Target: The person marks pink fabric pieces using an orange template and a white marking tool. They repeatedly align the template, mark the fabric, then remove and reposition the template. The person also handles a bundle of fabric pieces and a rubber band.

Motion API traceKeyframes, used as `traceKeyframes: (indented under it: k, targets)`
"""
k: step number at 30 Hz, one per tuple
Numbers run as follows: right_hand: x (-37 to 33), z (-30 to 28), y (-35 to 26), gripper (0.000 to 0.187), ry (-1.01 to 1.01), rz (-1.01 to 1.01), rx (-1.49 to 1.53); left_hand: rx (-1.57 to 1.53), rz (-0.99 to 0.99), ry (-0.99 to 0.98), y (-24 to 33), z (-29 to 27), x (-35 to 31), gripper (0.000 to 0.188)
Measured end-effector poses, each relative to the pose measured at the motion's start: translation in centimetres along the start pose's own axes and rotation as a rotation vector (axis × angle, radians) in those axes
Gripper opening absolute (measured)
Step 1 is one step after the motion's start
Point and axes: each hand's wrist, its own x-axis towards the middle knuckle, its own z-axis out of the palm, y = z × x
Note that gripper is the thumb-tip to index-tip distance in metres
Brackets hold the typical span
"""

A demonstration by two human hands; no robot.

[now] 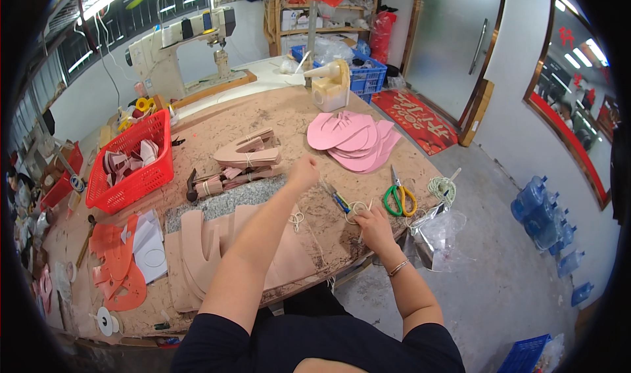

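Observation:
My left hand [304,172] is closed above the table, between the bundled tan pieces and the pink pieces; whatever its fingers hold is hidden. At the table's right edge my right hand [376,229] bends its fingers together on a thin pale string [355,209]. A blue-and-yellow handled tool [341,202] lies just left of that hand. Beyond it rest scissors [399,199] with one green and one yellow handle. Flat pink cut pieces [353,139] are fanned out in a stack. Tan strips [248,151], tied with string, lie left of my left hand.
A hammer [192,186] lies by the tied strips, next to a grey stone slab [227,202]. Large tan sheets [289,258] cover the near table. A red basket [135,169] and orange pieces [119,261] are at left. A sewing machine [177,51] stands behind.

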Motion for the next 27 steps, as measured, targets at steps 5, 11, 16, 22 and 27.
traceKeyframes:
  k: [5,11,16,22,27]
  targets:
    - [0.8,-1.3,-0.4,0.013,-0.285,-0.157,-0.212,-0.569,-0.25,0.051,-1.6,-4.8,1.8,0.023]
    - [1.2,-1.3,-0.2,0.009,-0.21,-0.163,-0.24,-0.072,-0.002,-0.135,-1.0,-8.7,-2.6,0.034]
    - [4.5,-3.6,0.5,0.012,-0.186,0.249,0.531,-0.787,-0.296,-0.134,-2.9,-10.9,-6.0,0.034]
    - [7.3,-4.0,-0.2,0.018,-0.242,0.406,0.916,-0.633,-0.322,-0.316,-3.3,-9.3,-7.1,0.027]
    - [7.8,-3.3,-0.2,0.022,-0.295,0.476,1.052,-0.068,0.13,-0.467,-1.1,-7.7,-9.3,0.022]
